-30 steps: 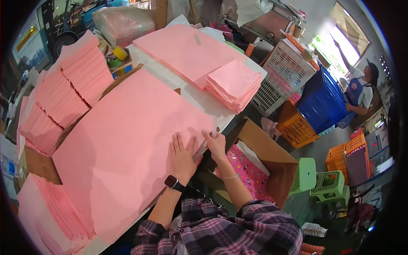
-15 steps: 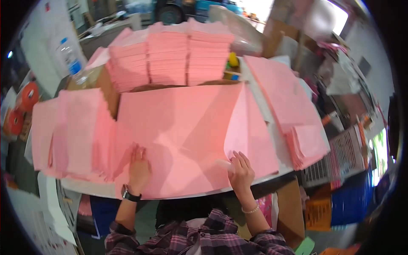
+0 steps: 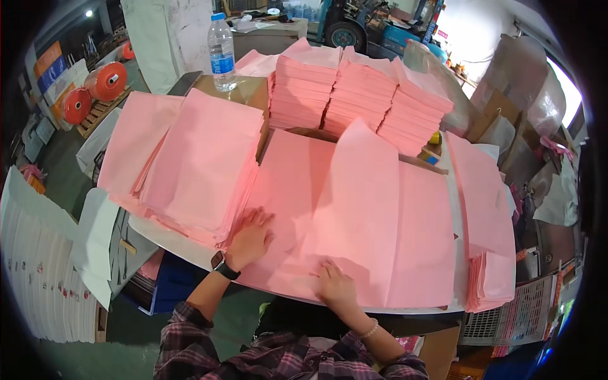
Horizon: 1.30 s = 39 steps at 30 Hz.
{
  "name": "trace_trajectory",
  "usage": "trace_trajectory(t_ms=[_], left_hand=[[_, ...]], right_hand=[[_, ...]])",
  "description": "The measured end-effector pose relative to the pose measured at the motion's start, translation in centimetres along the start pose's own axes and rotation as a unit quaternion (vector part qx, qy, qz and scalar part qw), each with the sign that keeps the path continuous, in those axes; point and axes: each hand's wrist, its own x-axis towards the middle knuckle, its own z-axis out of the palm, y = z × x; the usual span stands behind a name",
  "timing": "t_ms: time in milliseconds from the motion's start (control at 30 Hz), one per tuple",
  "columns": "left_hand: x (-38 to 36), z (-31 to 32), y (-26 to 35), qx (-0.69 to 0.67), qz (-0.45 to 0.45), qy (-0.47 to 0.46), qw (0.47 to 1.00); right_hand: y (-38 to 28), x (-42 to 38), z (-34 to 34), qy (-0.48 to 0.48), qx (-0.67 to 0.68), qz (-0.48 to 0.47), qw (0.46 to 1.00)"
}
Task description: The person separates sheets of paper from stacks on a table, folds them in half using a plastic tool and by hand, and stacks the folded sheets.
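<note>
A large pink sheet [image 3: 286,166] lies on the table in front of me, thin like paper or cloth. Its right side curves up and over to the left as a raised flap [image 3: 364,202]. My left hand [image 3: 250,240] rests palm down on the sheet's left part, its fingers spread, close to a pile of folded pink sheets [image 3: 206,161]. At the near edge, the fingers of my right hand [image 3: 335,286] are bent around the flap's near corner and press it down towards the middle. More flat pink sheet [image 3: 423,234] shows to the right of the flap.
Tall stacks of folded pink sheets [image 3: 301,88] stand behind the work area. A water bottle [image 3: 221,54] stands on a cardboard box [image 3: 248,95] at the back left. Along the right edge lie a long pink strip [image 3: 478,196] and a small folded bundle [image 3: 494,278].
My right hand has carried the sheet's right edge leftward, so the flap now folds over the middle. My left hand stays flat on the sheet. The view has turned to the left.
</note>
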Motion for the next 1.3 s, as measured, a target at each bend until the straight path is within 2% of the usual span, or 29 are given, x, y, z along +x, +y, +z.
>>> trace_trajectory(t_ms=[100, 200, 367, 467, 733, 833, 867, 1300], left_hand=[[0.5, 0.2, -0.2, -0.025, 0.006, 0.018, 1.0], [1.0, -1.1, 0.5, -0.119, -0.097, -0.003, 0.988], [1.6, -1.1, 0.5, -0.184, -0.119, 0.02, 0.975], [1.7, -0.7, 0.7, -0.05, -0.102, 0.024, 0.993], [2.5, 2.6, -1.2, 0.024, -0.019, 0.007, 1.0], [2.6, 2.8, -2.1, 0.052, -0.002, -0.001, 0.999], [2.6, 2.8, -2.1, 0.066, 0.005, -0.005, 0.998], [2.4, 1.5, -2.1, 0.04, -0.015, -0.027, 0.999]], right_hand=[[-1.7, 0.9, 1.1, 0.013, -0.012, -0.044, 0.999], [-3.3, 1.7, 1.6, 0.013, -0.016, -0.091, 0.996], [-6.3, 2.7, 2.5, 0.035, -0.016, -0.117, 0.992], [-7.7, 3.2, 3.5, 0.033, -0.022, -0.12, 0.992], [-10.6, 5.0, 5.9, 0.05, -0.046, -0.126, 0.99], [-11.1, 5.7, 6.5, 0.143, -0.061, -0.138, 0.978], [-11.2, 5.8, 6.6, 0.143, -0.06, -0.137, 0.978], [-11.7, 5.7, 6.7, 0.132, -0.059, -0.141, 0.979]])
